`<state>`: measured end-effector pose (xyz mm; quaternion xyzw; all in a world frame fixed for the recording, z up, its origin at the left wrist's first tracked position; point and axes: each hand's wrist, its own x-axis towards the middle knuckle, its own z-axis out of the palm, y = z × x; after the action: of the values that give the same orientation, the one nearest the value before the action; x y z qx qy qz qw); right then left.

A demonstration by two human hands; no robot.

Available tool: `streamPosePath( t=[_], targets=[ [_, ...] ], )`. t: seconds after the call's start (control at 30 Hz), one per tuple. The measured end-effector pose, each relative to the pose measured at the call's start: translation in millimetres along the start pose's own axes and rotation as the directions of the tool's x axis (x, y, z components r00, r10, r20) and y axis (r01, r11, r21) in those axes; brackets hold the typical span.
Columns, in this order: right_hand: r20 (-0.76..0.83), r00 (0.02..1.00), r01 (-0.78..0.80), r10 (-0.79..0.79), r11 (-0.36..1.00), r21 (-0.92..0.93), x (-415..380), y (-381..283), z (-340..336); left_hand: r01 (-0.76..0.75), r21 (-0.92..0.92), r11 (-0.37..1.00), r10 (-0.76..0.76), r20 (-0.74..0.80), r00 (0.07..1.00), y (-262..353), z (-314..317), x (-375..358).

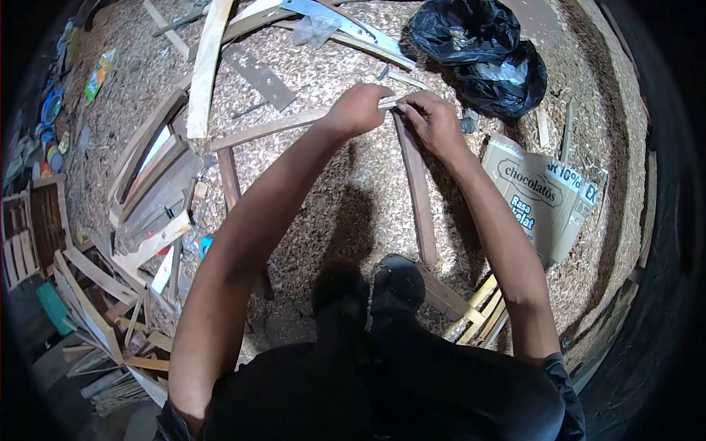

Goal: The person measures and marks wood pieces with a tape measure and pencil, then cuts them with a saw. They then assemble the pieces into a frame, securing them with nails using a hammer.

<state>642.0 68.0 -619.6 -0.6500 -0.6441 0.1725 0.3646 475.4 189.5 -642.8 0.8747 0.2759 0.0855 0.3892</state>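
A wooden frame stands in front of me, made of a long top rail [276, 126] with a leg [416, 195] at its right end and another leg [229, 176] at its left. My left hand [358, 110] is wrapped round the rail near its right end. Just to the right, my right hand [434, 121] has its fingers closed at the rail's end, over the top of the right leg. Whether a small item sits between those fingers is hidden.
Black plastic bags [504, 81] lie at the upper right, above a flattened cardboard box [540, 198]. Curved wood pieces [151, 147] and scrap wood [99, 275] are piled at the left. Wood shavings [323, 198] cover the ground. More strips [482, 312] lie near my shoes [397, 283].
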Motion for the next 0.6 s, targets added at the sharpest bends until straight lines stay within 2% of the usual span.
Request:
streamPosePath(
  t=[0.03, 0.07, 0.17, 0.2, 0.4, 0.5, 0.6],
  targets=[
    [0.013, 1.0, 0.018, -0.017, 1.0, -0.025, 0, 1, -1, 0.004, -0.006, 1.0, -0.004, 0.023, 1.0, 2, -1, 0],
    [0.025, 0.999, 0.037, -0.036, 0.998, -0.051, 2, 2, -2, -0.008, -0.043, 0.999, 0.006, -0.044, 0.999, 2, 2, 0],
    [0.078, 0.994, 0.078, -0.071, 0.993, -0.089, 8, 3, -7, 0.02, -0.042, 0.999, -0.021, -0.031, 0.999, 8, -1, -2],
    [0.1, 0.992, 0.083, -0.072, 0.991, -0.104, 10, 3, -8, 0.06, -0.02, 0.998, -0.06, 0.041, 0.997, 11, -6, -2],
    [0.205, 0.975, 0.118, -0.085, 0.981, -0.156, 19, -2, -12, 0.052, -0.023, 0.998, -0.051, 0.039, 0.998, 11, -6, -2],
    [0.234, 0.965, 0.161, -0.12, 0.973, -0.165, 19, -3, -11, 0.012, 0.0, 1.0, -0.012, -0.005, 1.0, 7, -3, -2],
    [0.256, 0.959, 0.174, -0.123, 0.967, -0.187, 20, -4, -12, 0.062, -0.018, 0.998, -0.062, -0.009, 0.998, 7, 0, -3]
  ],
)
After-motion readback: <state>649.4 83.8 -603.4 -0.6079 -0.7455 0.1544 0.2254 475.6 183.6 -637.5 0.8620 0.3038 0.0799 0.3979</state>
